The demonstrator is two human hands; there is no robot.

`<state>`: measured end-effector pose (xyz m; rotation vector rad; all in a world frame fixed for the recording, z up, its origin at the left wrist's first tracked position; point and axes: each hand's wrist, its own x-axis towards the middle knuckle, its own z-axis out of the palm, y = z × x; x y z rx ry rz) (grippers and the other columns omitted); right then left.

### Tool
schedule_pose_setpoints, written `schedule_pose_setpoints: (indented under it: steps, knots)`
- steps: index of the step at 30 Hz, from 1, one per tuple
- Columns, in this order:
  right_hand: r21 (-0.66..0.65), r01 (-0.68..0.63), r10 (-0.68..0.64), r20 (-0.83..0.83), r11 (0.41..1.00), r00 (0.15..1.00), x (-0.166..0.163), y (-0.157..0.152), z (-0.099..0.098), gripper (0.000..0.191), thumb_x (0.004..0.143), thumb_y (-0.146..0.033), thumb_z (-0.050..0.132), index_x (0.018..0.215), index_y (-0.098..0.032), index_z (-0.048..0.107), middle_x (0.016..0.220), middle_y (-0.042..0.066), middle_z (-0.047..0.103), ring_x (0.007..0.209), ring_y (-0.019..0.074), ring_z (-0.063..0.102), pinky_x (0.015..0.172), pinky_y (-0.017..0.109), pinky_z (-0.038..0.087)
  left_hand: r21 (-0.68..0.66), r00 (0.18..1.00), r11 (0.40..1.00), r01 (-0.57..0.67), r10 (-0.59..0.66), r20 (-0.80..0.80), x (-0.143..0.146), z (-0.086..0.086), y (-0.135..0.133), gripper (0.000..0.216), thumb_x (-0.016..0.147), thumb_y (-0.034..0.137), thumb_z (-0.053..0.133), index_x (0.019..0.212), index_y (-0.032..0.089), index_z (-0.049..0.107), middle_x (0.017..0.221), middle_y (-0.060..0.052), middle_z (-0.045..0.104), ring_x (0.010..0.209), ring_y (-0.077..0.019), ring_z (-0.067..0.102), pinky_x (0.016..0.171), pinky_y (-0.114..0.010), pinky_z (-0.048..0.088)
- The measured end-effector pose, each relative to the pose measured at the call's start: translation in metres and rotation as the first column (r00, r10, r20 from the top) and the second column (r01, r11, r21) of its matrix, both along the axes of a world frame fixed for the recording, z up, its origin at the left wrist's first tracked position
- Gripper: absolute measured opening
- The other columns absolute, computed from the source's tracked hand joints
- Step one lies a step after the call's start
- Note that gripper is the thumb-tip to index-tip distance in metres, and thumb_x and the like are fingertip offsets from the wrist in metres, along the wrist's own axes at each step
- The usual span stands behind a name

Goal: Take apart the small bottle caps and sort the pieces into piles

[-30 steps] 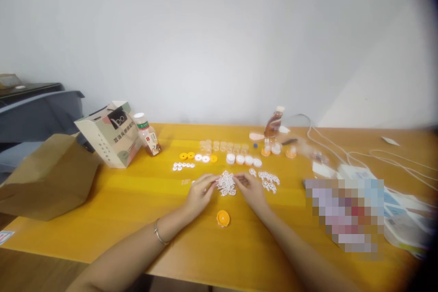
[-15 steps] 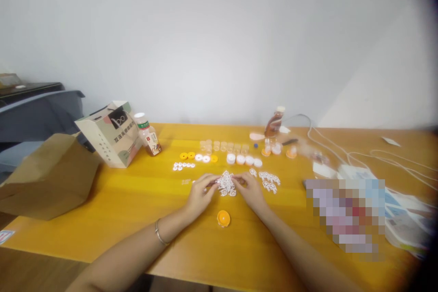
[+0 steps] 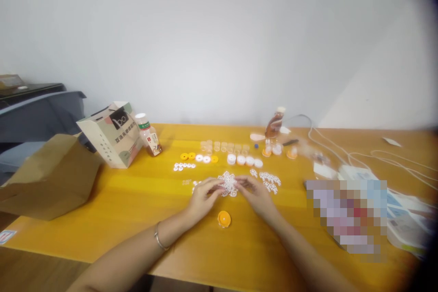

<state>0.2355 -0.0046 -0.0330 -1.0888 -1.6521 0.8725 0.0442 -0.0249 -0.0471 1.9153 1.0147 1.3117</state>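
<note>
A: Where are we, then?

B: Right on the white pile [image 3: 229, 185], mid-surface [image 3: 195, 255], both hands up to it: left hand [image 3: 204, 195] at its eight o'clock, right hand [image 3: 255, 194] at its four.

A: And the fingers?

B: Narrow on both, thumb near fingertip, right at the pile's flanks. Whether we've a single piece pinched in there, we cannot tell; it's white on white.

A: How far along?

B: Partway, we'd judge. With the pile as our clock centre, clear cups [image 3: 224, 147] are lined up at twelve, discs [image 3: 241, 160] in a row at one, rings [image 3: 199, 158] between ten and eleven, caps [image 3: 185, 165] in two short rows at ten. Lattices [image 3: 269, 178] lie apart at two to three. What's left, we reckon, is the pile itself: its pieces overlap in a heap.

A: Edges?

B: Near edge runs below us at six, the orange piece [image 3: 224, 219] between it and the pile. Far edge meets the wall [image 3: 219, 54] at twelve.

A: Room?

B: Best at five and seven, either side of the orange piece, between our forearms. Outward we're bounded by the paper bag [image 3: 51, 178] at nine and the blurred packet [image 3: 345, 216] past three; upward, by those rows.
</note>
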Motion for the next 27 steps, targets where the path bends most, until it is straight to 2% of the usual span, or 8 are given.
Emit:
schedule_pose_setpoints:
  steps: [2,4,6,10,12,14,19,27]
  knots:
    - [-0.016,0.129,-0.129,0.014,0.992,0.992,0.024,0.013,0.004,0.02,0.07,-0.037,0.063,0.081,-0.02,0.064,0.077,0.005,0.07,0.071,0.0196,0.064,0.068,0.034,0.051,0.012,0.998,0.999,0.031,-0.03,-0.052,-0.003,0.007,-0.001,0.024,0.085,0.027,0.052,0.105,0.017,0.062,0.097,-0.009,0.062,0.082,-0.0162,0.062,0.076,-0.028,0.05]
    - [-0.058,0.227,-0.225,0.039,0.972,0.974,0.052,0.024,0.006,0.021,0.068,-0.036,0.063,0.079,-0.018,0.063,0.072,0.006,0.069,0.066,0.0203,0.064,0.062,0.032,0.051,0.02,0.979,0.995,0.094,-0.089,-0.184,-0.008,0.018,-0.002,0.023,0.086,0.027,0.052,0.104,0.019,0.062,0.096,-0.007,0.063,0.086,-0.0171,0.06,0.081,-0.03,0.048]
    - [-0.096,0.328,-0.316,0.124,0.94,0.941,0.078,0.032,0.008,0.018,0.065,-0.033,0.065,0.073,-0.018,0.063,0.066,0.006,0.069,0.062,0.0208,0.064,0.057,0.031,0.05,-0.011,0.926,0.983,0.184,-0.178,-0.334,-0.016,0.03,-0.005,0.023,0.086,0.03,0.051,0.105,0.02,0.062,0.099,-0.006,0.063,0.09,-0.0178,0.058,0.083,-0.031,0.045]
    - [-0.165,0.426,-0.342,0.378,0.89,0.86,0.104,0.035,0.012,0.012,0.063,-0.03,0.064,0.066,-0.018,0.062,0.064,0.005,0.069,0.062,0.0201,0.065,0.058,0.028,0.048,-0.123,0.802,0.945,0.304,-0.323,-0.503,-0.03,0.042,-0.014,0.046,0.073,0.044,0.065,0.112,0.021,0.056,0.1,-0.006,0.06,0.091,-0.0196,0.056,0.081,-0.031,0.043]
    - [-0.177,0.449,-0.327,0.467,0.876,0.821,0.104,0.034,0.015,0.011,0.064,-0.029,0.062,0.065,-0.018,0.063,0.063,0.004,0.069,0.063,0.0197,0.064,0.058,0.027,0.046,-0.154,0.768,0.933,0.326,-0.356,-0.533,-0.033,0.039,-0.018,0.058,0.065,0.047,0.071,0.113,0.02,0.053,0.1,-0.006,0.059,0.091,-0.02,0.055,0.081,-0.03,0.043]
    - [-0.18,0.455,-0.306,0.524,0.872,0.794,0.102,0.033,0.016,0.011,0.065,-0.029,0.061,0.065,-0.018,0.063,0.063,0.003,0.069,0.062,0.0198,0.064,0.056,0.026,0.045,-0.167,0.748,0.926,0.34,-0.374,-0.549,-0.032,0.034,-0.02,0.06,0.062,0.046,0.073,0.111,0.02,0.052,0.1,-0.005,0.058,0.09,-0.0196,0.054,0.079,-0.029,0.042]
    - [-0.15,0.453,-0.291,0.582,0.879,0.759,0.098,0.031,0.014,0.013,0.066,-0.03,0.059,0.067,-0.018,0.063,0.065,0.004,0.069,0.062,0.0205,0.064,0.054,0.026,0.044,-0.166,0.744,0.929,0.332,-0.366,-0.56,-0.024,0.022,-0.02,0.045,0.065,0.038,0.072,0.102,0.019,0.053,0.094,-0.003,0.056,0.085,-0.017,0.053,0.076,-0.026,0.041]
    - [-0.103,0.446,-0.315,0.571,0.889,0.758,0.1,0.031,0.014,0.014,0.066,-0.033,0.06,0.065,-0.018,0.062,0.063,0.004,0.067,0.061,0.0206,0.062,0.053,0.027,0.043,-0.132,0.748,0.936,0.327,-0.342,-0.569,-0.02,0.015,-0.019,0.028,0.068,0.028,0.068,0.09,0.019,0.054,0.087,-0.001,0.054,0.081,-0.0152,0.052,0.072,-0.023,0.04]
